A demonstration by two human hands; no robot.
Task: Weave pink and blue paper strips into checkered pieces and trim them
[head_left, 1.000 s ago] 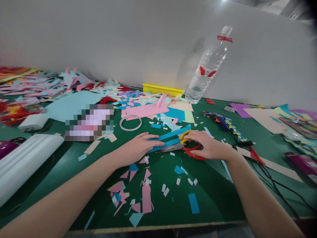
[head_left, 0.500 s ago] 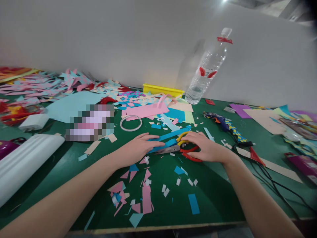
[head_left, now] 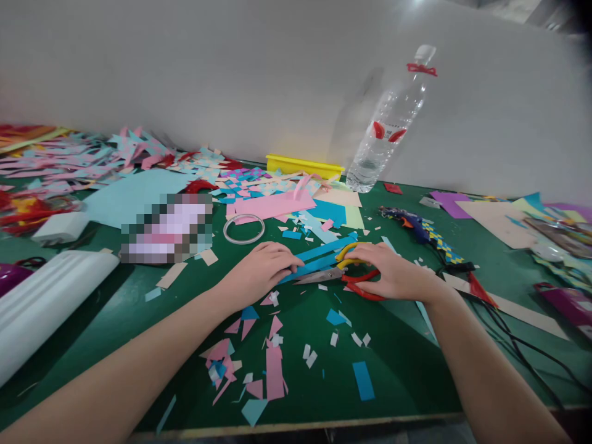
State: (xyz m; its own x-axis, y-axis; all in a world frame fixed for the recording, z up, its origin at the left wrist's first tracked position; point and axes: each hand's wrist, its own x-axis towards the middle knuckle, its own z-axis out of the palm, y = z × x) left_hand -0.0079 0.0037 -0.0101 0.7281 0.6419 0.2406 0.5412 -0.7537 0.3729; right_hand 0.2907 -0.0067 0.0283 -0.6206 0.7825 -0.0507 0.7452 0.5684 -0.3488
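Note:
My left hand point(head_left: 259, 271) rests on the green table point(head_left: 402, 364), its curled fingertips pinching the near end of a long blue paper strip point(head_left: 324, 251). My right hand point(head_left: 393, 271) lies over the handles of a pair of scissors point(head_left: 345, 274) with one yellow and one red loop. Its fingers are wrapped round those loops. The scissors' metal blades lie flat, pointing left toward my left hand, just below the blue strip. Small pink, blue and white paper scraps point(head_left: 272, 364) are scattered on the table in front of both hands.
A tape ring point(head_left: 243, 229) lies beyond my left hand. Pink and blue sheets point(head_left: 272, 205), a yellow tray point(head_left: 304, 166) and a clear plastic bottle point(head_left: 388, 129) stand toward the wall. A white ribbed object point(head_left: 46, 296) is at left; a glue gun point(head_left: 411, 223) and cables at right.
My left fingers have curled in from lying flat and now pinch the strip's end. My right hand has shifted slightly on the scissors.

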